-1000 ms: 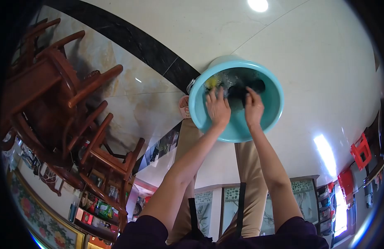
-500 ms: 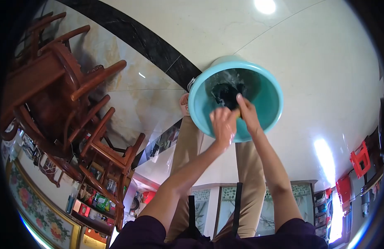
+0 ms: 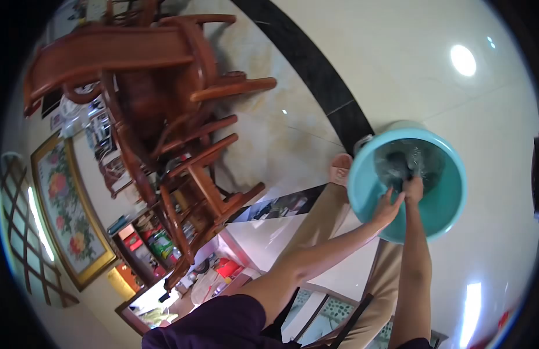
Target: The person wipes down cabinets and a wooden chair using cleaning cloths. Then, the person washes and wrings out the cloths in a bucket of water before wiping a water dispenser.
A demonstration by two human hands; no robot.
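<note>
A turquoise bucket (image 3: 458, 200) stands on the floor between the person's legs, with water in its bottom. A dark cloth-like item (image 3: 397, 165) is in the water, its shape blurred. My right hand (image 3: 414, 189) is closed at the near end of the dark item. Just left of it, my left hand (image 3: 388, 206) reaches over the bucket's near side, fingers close to the dark item and to the right hand. Whether the left fingers grip anything is hard to see.
Carved wooden chairs (image 3: 147, 93) stand at the left. A pink slipper (image 3: 340, 169) is beside the bucket's left side. Shelves with goods (image 3: 159, 244) and a framed flower picture (image 3: 71, 209) appear at lower left. A black stripe (image 3: 316, 75) crosses the glossy floor.
The view has turned, so the bucket and hands appear farther right and lower. My right hand has moved farther into the bucket, and the left hand's fingers have shifted beside it.
</note>
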